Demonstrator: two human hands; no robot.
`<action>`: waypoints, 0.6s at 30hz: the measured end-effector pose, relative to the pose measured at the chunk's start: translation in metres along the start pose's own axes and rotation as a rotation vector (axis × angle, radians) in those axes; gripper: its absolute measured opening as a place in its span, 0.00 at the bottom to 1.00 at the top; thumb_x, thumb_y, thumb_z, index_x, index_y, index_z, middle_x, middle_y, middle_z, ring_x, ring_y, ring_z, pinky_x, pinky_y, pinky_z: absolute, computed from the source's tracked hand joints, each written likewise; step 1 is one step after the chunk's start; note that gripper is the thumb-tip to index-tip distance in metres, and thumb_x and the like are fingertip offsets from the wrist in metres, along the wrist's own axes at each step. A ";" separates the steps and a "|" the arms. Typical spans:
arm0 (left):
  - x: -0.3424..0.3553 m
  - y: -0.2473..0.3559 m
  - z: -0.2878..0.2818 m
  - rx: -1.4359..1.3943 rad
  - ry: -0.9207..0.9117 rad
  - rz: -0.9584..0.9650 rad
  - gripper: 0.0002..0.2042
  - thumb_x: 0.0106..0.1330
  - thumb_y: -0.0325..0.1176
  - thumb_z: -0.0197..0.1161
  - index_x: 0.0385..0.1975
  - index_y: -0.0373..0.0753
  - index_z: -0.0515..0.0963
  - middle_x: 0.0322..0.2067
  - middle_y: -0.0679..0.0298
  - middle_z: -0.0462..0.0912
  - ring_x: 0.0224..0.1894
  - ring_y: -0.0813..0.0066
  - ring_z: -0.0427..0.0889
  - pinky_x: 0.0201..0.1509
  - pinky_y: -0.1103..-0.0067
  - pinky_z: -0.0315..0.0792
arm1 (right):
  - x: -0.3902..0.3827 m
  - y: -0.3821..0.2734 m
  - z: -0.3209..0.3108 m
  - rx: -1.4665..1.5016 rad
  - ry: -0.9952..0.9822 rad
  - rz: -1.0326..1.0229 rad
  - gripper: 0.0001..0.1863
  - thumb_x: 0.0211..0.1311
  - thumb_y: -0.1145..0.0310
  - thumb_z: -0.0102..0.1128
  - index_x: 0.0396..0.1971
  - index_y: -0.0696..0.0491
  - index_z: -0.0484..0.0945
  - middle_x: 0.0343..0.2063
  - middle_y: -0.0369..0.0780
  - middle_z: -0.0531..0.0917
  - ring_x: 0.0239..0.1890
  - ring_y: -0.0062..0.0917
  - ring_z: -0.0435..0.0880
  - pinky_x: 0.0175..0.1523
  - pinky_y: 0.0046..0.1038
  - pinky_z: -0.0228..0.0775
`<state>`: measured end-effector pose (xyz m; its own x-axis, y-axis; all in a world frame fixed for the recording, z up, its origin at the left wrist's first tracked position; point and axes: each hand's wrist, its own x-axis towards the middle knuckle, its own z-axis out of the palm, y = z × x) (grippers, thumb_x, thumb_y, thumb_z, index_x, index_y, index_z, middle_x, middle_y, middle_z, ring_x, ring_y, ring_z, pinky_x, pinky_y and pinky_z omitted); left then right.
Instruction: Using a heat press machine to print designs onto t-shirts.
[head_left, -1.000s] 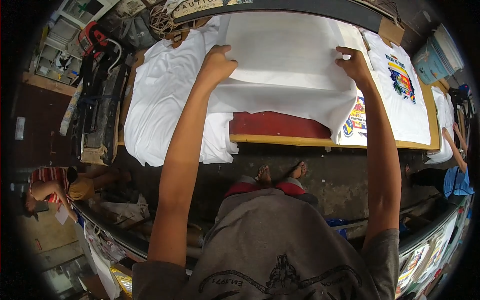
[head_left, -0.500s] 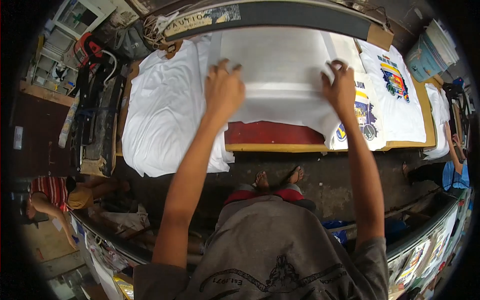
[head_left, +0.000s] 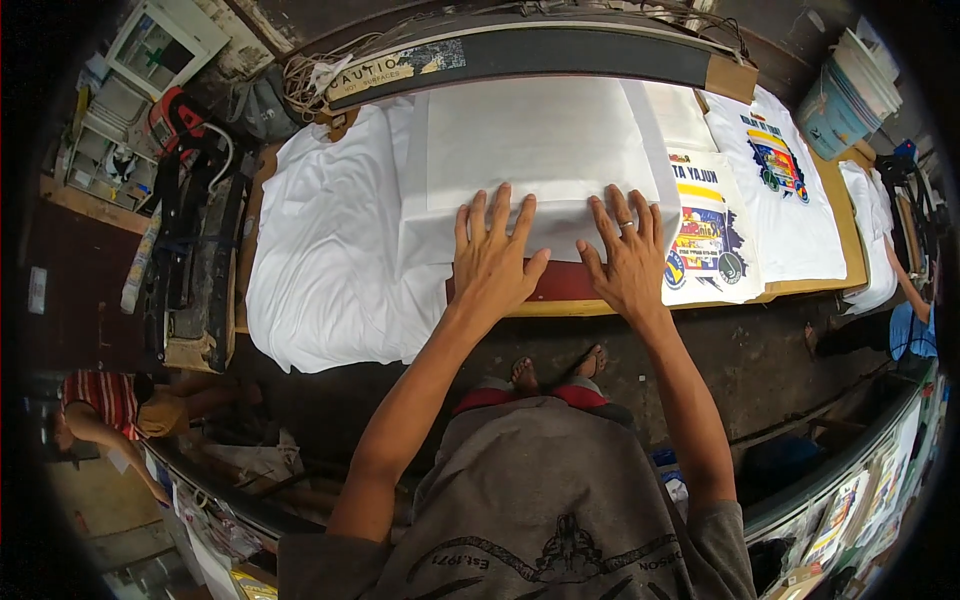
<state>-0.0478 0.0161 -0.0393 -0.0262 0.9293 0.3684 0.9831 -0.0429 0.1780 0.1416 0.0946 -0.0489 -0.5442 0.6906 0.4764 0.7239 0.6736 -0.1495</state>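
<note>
A white sheet lies over white fabric on the work table, its near part draping over a dark red pad. Both of my hands rest flat on the near part of this sheet. My left hand has its fingers spread, pointing away from me. Just to its right, my right hand lies with fingers apart and a ring on one of them. Beside the right hand is a paper sheet with a colourful mirrored print. Plain white cloth hangs loosely over the table's left side.
A dark bar with a warning label spans the table's far side. At the right lies a white T-shirt with a colourful print; behind it stands a bucket. One person in stripes is at far left, another in blue at far right.
My hands have moved inward from the sheet's two sides and nearer to me. Their curled fingers have straightened and now lie flat on its near part.
</note>
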 end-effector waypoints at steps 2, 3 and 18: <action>0.000 -0.001 0.000 0.004 0.003 -0.007 0.32 0.61 0.47 0.59 0.64 0.42 0.64 0.65 0.48 0.59 0.65 0.42 0.56 0.69 0.52 0.46 | 0.001 -0.002 -0.001 0.003 0.000 0.000 0.29 0.61 0.54 0.56 0.62 0.47 0.69 0.62 0.45 0.68 0.66 0.46 0.60 0.70 0.50 0.45; 0.000 -0.001 0.000 0.003 0.003 -0.012 0.31 0.61 0.46 0.59 0.64 0.41 0.64 0.65 0.48 0.59 0.65 0.42 0.56 0.69 0.52 0.47 | 0.001 -0.002 -0.002 0.001 -0.004 0.004 0.29 0.61 0.54 0.56 0.62 0.47 0.69 0.62 0.45 0.68 0.65 0.46 0.61 0.70 0.50 0.45; 0.003 0.000 -0.002 -0.006 0.018 0.021 0.30 0.60 0.46 0.60 0.61 0.37 0.67 0.63 0.47 0.62 0.63 0.43 0.58 0.67 0.51 0.48 | -0.003 -0.005 -0.006 -0.021 0.007 0.038 0.28 0.61 0.54 0.56 0.60 0.47 0.70 0.62 0.44 0.68 0.65 0.44 0.61 0.70 0.52 0.44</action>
<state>-0.0482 0.0176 -0.0361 -0.0087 0.9213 0.3888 0.9824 -0.0648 0.1754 0.1416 0.0875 -0.0443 -0.5133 0.7133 0.4772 0.7526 0.6413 -0.1490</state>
